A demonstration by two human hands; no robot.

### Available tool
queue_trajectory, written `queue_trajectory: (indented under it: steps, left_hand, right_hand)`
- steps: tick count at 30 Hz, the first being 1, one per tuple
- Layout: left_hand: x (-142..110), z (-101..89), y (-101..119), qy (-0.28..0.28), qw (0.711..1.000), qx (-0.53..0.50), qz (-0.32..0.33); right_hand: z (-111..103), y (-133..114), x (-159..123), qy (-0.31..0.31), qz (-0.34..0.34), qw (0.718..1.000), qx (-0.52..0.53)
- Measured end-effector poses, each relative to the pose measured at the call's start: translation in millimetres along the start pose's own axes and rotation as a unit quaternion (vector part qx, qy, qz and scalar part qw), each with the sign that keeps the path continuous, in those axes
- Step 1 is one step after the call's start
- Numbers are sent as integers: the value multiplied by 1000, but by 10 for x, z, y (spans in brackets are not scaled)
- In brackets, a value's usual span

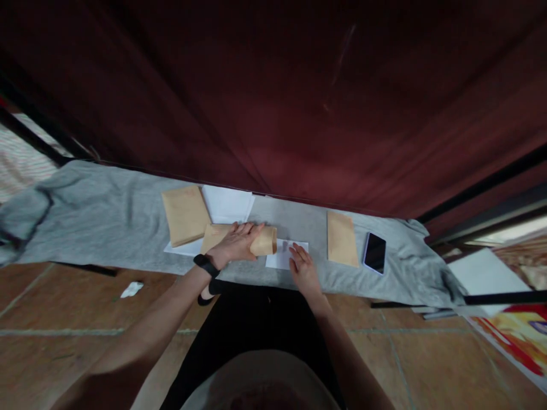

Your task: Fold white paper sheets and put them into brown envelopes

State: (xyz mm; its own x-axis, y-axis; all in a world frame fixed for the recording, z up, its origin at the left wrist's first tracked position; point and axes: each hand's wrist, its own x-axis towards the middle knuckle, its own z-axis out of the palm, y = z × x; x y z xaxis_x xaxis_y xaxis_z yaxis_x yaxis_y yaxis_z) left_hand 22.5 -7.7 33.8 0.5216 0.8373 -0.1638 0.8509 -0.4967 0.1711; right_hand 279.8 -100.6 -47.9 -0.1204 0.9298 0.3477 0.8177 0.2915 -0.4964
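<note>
My left hand (240,241) lies flat with its fingers stretched over a brown paper envelope (264,241), whose right end shows an opening or raised flap. A folded white sheet of paper (280,257) lies just right of that envelope. Over the sheet's right edge is my right hand (301,265), its fingers loosely extended; whether it presses on the paper is hard to tell. To the left sits a stack of brown envelopes (186,213). Behind my left hand, more white paper (226,204) lies on the cloth.
Grey cloth (106,210) covers the narrow bench. Farther right are a single brown envelope (342,239) and a phone (375,253). A dark red curtain (273,114) hangs along the back edge. Crumpled white paper (132,289) is on the tiled floor.
</note>
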Motion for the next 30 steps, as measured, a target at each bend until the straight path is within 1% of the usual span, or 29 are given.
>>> queue_trajectory:
  steps: [4,7,9,11,13,14,15,17,19,21,23,27,30]
  left_hand:
    - [-6,129,13,-22,999,-20,16]
    - [-31,135,7,-13,999,-27,26]
    - [-52,123,-4,-1,999,-27,30]
    - [-77,116,-2,15,999,-21,38]
    - [-107,118,25,35,998,-15,52]
    - [-122,123,49,47,997,-13,60]
    - [-138,128,78,58,996,-13,70]
    - [-172,143,144,77,993,-15,91]
    - [-210,161,207,92,989,-15,115]
    - [-252,183,248,104,985,-16,134]
    - [-292,205,261,112,983,-21,145]
    - [-337,246,244,123,978,-37,167]
    - [-333,272,240,137,974,-45,177]
  right_hand:
    - [136,-29,-8,-33,-18,996,-76]
    - [163,-1,-31,-35,-10,996,-83]
    - [135,23,-20,-29,-2,999,-37]
    - [82,30,28,-8,21,998,53]
    - [25,11,115,11,55,985,163]
    - [0,-8,170,10,71,974,213]
    - [-20,-31,231,-3,83,963,256]
    - [-43,-79,353,-74,95,940,320]
    - [-53,-114,452,-160,90,918,352]
    - [-61,-128,512,-220,81,900,368]
    - [-75,-125,535,-247,81,883,391]
    - [-91,-145,536,-318,112,833,438]
    - [-63,-221,525,-333,191,803,455]
